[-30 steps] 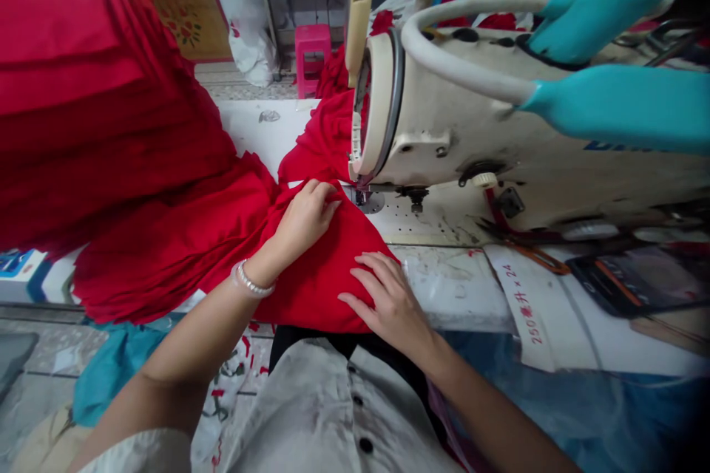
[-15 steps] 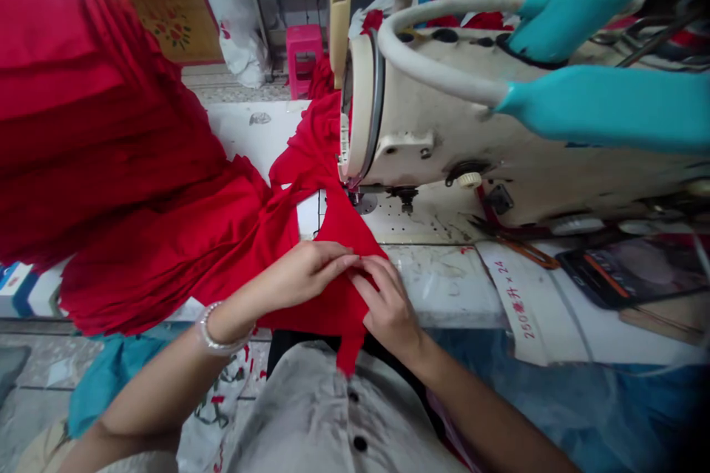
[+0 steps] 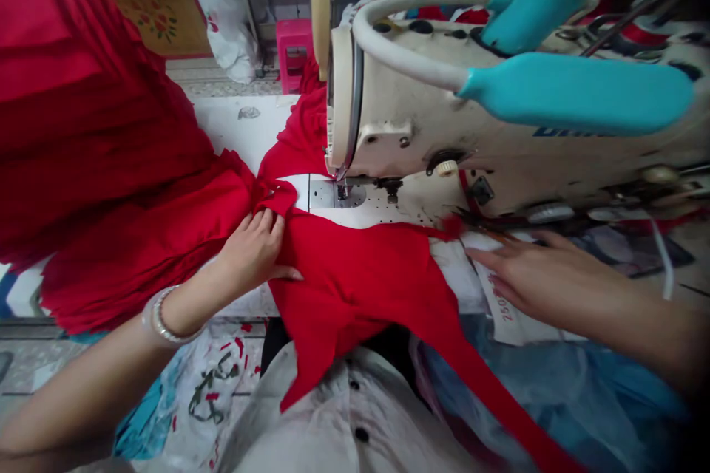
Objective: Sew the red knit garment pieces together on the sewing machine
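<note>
A red fabric piece [image 3: 355, 259] lies across the machine bed's front edge and hangs over my lap, with a long strip trailing to the lower right. My left hand [image 3: 252, 247] grips its left part, fingers curled over the cloth and thumb stretched out. Slightly blurred, my right hand [image 3: 532, 266] is over the orange-handled thread snips [image 3: 502, 235] at the right; its fingers are apart, and part of the snips is hidden. Behind the cloth stands the sewing machine [image 3: 410, 103], its presser foot [image 3: 342, 191] bare of fabric.
A tall stack of red fabric [image 3: 111, 148] fills the left side. More red cloth [image 3: 302, 133] lies behind the needle. A turquoise lamp [image 3: 577, 92] arches over the machine. A phone [image 3: 665, 247] is partly hidden at the right. A pink stool [image 3: 291, 52] stands behind the table.
The hands have parted: my left moved left along the cloth, my right moved right to the snips. The fabric has come away from the presser foot toward me and spread out.
</note>
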The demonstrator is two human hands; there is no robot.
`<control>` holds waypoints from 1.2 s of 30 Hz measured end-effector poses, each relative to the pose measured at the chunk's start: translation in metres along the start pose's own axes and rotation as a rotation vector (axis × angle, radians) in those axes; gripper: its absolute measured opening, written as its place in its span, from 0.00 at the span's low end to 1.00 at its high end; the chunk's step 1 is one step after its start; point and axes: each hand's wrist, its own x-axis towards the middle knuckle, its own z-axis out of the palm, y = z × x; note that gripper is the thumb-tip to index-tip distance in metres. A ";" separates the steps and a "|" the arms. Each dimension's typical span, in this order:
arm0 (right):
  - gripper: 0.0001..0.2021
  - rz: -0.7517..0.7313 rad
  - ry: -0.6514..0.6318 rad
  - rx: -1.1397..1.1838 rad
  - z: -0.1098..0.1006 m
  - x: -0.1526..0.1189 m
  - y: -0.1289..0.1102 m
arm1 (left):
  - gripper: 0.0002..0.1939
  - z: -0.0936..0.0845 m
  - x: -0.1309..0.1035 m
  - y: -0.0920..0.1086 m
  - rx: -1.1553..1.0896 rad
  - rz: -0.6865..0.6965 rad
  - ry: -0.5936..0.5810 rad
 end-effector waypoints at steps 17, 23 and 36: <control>0.15 -0.136 -0.195 0.156 0.065 0.058 -0.042 | 0.63 -0.007 0.043 -0.025 -0.164 0.226 -0.274; 0.15 -0.183 -0.213 0.294 0.057 0.039 -0.045 | 0.47 -0.035 0.021 -0.045 -0.179 0.265 -0.238; 0.10 -0.149 -0.066 0.462 0.036 0.058 -0.083 | 0.09 -0.057 0.006 -0.121 -0.149 -0.190 0.495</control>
